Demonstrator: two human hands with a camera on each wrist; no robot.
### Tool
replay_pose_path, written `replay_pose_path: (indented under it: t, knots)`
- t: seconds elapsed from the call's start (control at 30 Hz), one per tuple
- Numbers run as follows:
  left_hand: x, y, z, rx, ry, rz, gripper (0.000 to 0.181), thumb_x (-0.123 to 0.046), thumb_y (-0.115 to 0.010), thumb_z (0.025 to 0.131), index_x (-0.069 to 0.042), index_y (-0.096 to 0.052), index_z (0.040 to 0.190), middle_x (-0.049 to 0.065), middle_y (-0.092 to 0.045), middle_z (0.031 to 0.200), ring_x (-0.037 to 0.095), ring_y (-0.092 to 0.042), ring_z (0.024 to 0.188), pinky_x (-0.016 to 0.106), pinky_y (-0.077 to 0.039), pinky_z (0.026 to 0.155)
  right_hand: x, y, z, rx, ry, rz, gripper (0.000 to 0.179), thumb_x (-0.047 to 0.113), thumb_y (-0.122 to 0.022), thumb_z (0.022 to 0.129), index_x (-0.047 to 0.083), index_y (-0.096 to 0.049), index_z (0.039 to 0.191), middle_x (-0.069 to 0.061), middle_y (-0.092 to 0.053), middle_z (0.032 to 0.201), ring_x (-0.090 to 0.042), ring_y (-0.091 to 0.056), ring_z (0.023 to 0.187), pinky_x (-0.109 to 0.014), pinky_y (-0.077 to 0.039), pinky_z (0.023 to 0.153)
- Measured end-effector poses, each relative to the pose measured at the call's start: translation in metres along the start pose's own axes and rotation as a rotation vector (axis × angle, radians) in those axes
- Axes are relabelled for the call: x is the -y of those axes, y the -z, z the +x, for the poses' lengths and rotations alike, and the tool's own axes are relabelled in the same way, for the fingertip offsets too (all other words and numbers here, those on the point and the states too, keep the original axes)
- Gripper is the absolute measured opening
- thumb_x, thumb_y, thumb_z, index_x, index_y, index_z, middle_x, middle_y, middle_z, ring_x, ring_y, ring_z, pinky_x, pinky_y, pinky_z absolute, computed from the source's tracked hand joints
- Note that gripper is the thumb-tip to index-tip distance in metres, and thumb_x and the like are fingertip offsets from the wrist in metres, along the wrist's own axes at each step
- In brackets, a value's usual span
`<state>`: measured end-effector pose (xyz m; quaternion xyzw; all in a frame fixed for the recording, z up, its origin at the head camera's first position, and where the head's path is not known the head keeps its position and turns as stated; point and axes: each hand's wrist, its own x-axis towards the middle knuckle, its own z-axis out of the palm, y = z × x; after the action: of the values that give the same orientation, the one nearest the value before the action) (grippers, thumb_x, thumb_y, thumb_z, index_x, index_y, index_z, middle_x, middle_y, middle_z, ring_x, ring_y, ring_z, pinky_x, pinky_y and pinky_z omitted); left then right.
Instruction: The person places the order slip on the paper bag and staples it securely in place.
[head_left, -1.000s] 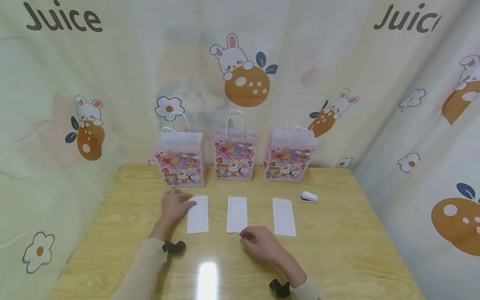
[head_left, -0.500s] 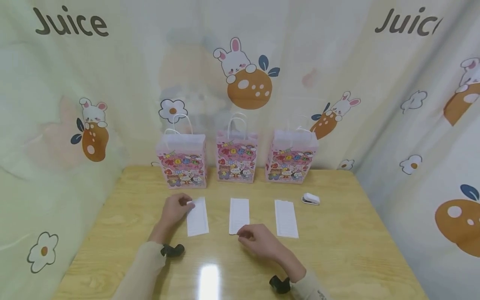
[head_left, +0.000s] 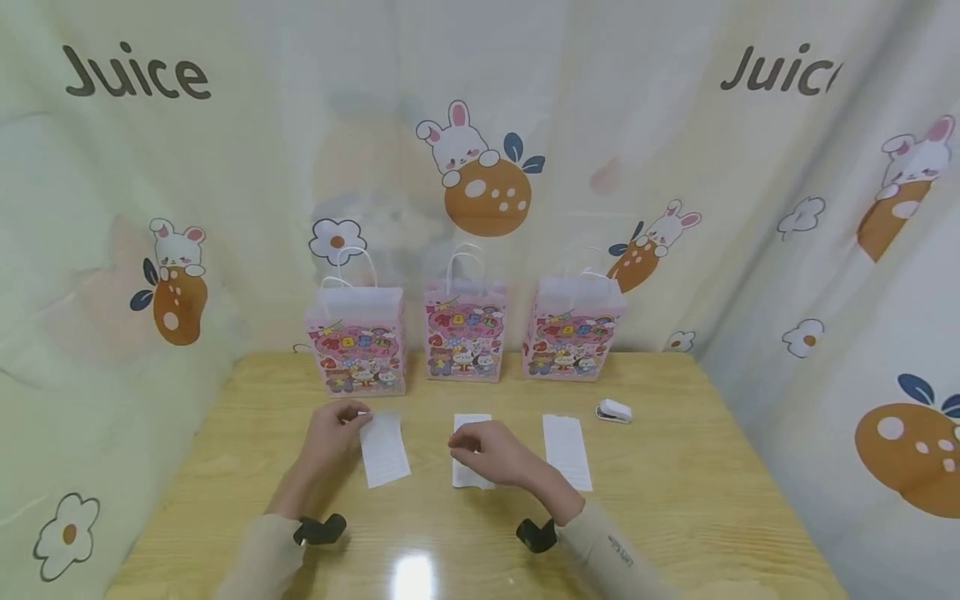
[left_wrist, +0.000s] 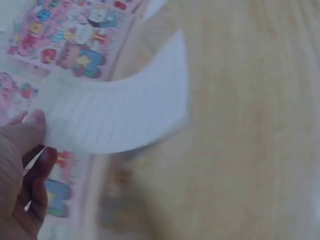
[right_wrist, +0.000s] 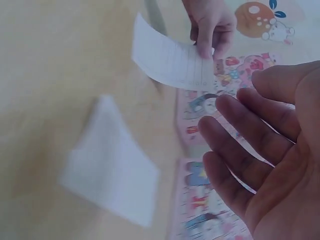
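My left hand pinches the upper left corner of a lined paper slip between thumb and fingers. The slip bends in a curve and is lifted off the table, as both wrist views show. Over the middle paper slip hovers my right hand, its fingers loosely bent and holding nothing; in the right wrist view a gap separates the fingers from that slip. A third lined slip lies flat on the table at the right.
Three pink cartoon paper bags, left, middle and right, stand along the table's back edge before a printed curtain. A small white stapler lies beyond the right slip. The wooden table extends to the right.
The left slip, flat on the table a second ago, is now raised and bent in my left hand's pinch. My right hand has moved from the middle slip's near edge to above it.
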<state>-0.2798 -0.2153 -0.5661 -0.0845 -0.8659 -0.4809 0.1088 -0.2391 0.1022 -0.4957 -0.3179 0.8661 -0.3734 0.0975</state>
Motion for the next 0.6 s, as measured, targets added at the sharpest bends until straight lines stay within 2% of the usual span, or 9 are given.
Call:
replay_pose_path:
  t: [0.2,0.23,0.3,0.37,0.47,0.6]
  knots:
    - [-0.026,0.030,0.022,-0.003,-0.144,0.043,0.008,-0.006,-0.070,0.090,-0.003,-0.073,0.097,0.003,-0.071,0.087,0.015,-0.062,0.073,0.026,-0.052,0.064,0.018,0.035,0.049,-0.036,0.043,-0.097,0.016,0.020,-0.061,0.097,0.011,-0.070,0.107,0.005,-0.068,0.098,-0.006,-0.061,0.085,-0.024,-0.051,0.073]
    - [-0.029,0.034,0.022,-0.006,-0.156,0.053,0.007,-0.006,-0.070,0.090,-0.003,-0.073,0.095,0.003,-0.071,0.087,0.015,-0.062,0.073,0.025,-0.052,0.064,0.021,0.037,0.056,-0.041,0.051,-0.111,0.017,0.020,-0.061,0.097,0.011,-0.070,0.107,0.003,-0.069,0.100,-0.008,-0.061,0.086,-0.024,-0.051,0.073]
    - [-0.037,0.044,0.028,-0.030,-0.192,0.084,0.006,-0.009,-0.070,0.090,-0.004,-0.074,0.093,0.002,-0.071,0.088,0.014,-0.061,0.074,0.025,-0.051,0.064,0.028,0.047,0.071,-0.062,0.064,-0.135,0.017,0.019,-0.062,0.096,0.009,-0.070,0.107,-0.001,-0.069,0.103,-0.011,-0.062,0.087,-0.026,-0.052,0.074]
    - [-0.044,0.053,0.037,-0.064,-0.254,0.104,0.006,-0.010,-0.072,0.088,-0.005,-0.074,0.089,0.003,-0.070,0.087,0.014,-0.060,0.073,0.026,-0.049,0.061,0.036,0.058,0.086,-0.080,0.076,-0.158,0.017,0.017,-0.062,0.096,0.008,-0.070,0.107,-0.004,-0.069,0.106,-0.015,-0.063,0.089,-0.028,-0.053,0.075]
    - [-0.053,0.067,0.046,-0.116,-0.289,0.120,0.008,-0.012,-0.074,0.087,-0.004,-0.076,0.086,0.003,-0.069,0.085,0.015,-0.057,0.071,0.026,-0.044,0.054,0.046,0.068,0.106,-0.100,0.076,-0.163,0.019,0.017,-0.062,0.096,0.006,-0.068,0.111,-0.006,-0.066,0.110,-0.020,-0.063,0.094,-0.031,-0.053,0.079]
    - [-0.061,0.083,0.053,-0.142,-0.274,0.111,0.007,-0.011,-0.077,0.084,-0.004,-0.076,0.083,0.002,-0.070,0.079,0.013,-0.054,0.066,0.024,-0.036,0.045,0.056,0.071,0.127,-0.123,0.043,-0.144,0.031,0.020,-0.061,0.096,0.004,-0.060,0.123,-0.011,-0.057,0.121,-0.028,-0.060,0.104,-0.035,-0.052,0.083]
